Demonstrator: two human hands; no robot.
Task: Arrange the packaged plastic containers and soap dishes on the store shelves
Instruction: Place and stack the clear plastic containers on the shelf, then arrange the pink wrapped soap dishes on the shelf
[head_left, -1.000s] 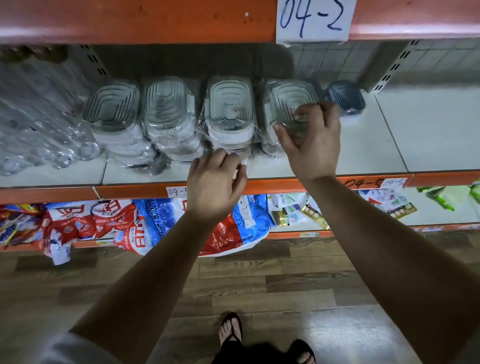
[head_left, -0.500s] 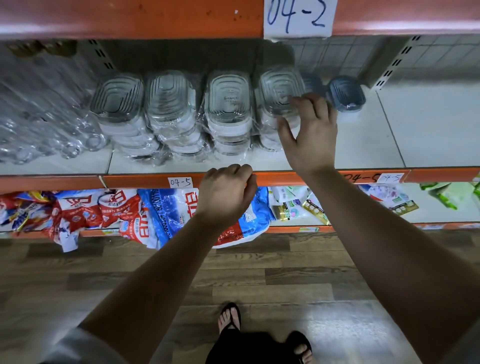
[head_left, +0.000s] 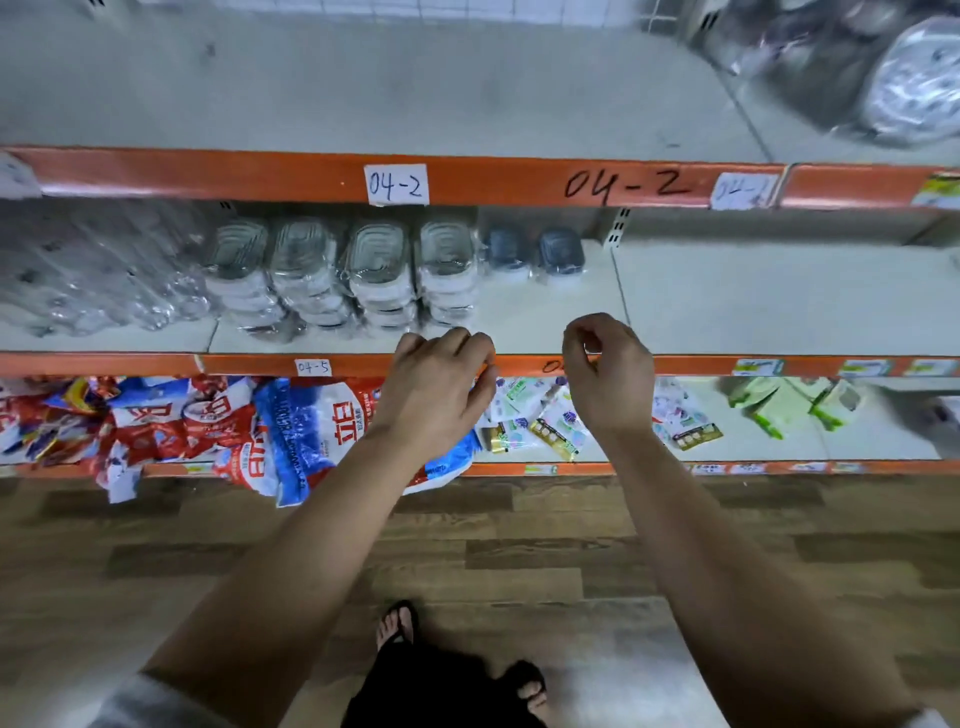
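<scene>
Several stacks of clear plastic-wrapped containers (head_left: 382, 270) stand in a row on the middle shelf (head_left: 727, 301). To their right sit two small dark blue-grey soap dishes (head_left: 558, 254). My left hand (head_left: 439, 387) hovers at the shelf's orange front edge, fingers loosely curled and holding nothing. My right hand (head_left: 608, 374) hangs beside it to the right, also loosely curled and empty, apart from the packages.
Clear wrapped bottles or jars (head_left: 98, 275) fill the shelf's left end. The upper shelf (head_left: 415, 88) holds a wrapped round item (head_left: 914, 88) at far right. Red and blue bags (head_left: 218, 431) and small packets (head_left: 540, 421) lie on the lower shelf. Wooden floor below.
My right hand let go of the rightmost container stack and drew back to the shelf edge. The camera pulled back and tilted up, showing the upper shelf.
</scene>
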